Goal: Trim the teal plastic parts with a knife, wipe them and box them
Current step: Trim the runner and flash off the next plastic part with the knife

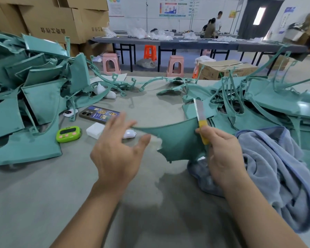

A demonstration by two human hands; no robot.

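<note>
One teal part [177, 138], one knife [200, 119]: our left hand [118, 149] spreads wide at the part's tip; our right hand [222, 153] grips the knife.

Matt teal plastic part [175, 140], terry towel [276, 167]

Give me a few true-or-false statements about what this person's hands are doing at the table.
1. The right hand grips a yellow-handled knife. True.
2. The knife's blade points down into the tabletop. False: it points up and away from the person.
3. A blue towel lies to the right of the held teal part. True.
4. The small timer is red. False: the timer is green.
5. The left hand is clenched into a fist. False: the left hand has its fingers spread.
</note>
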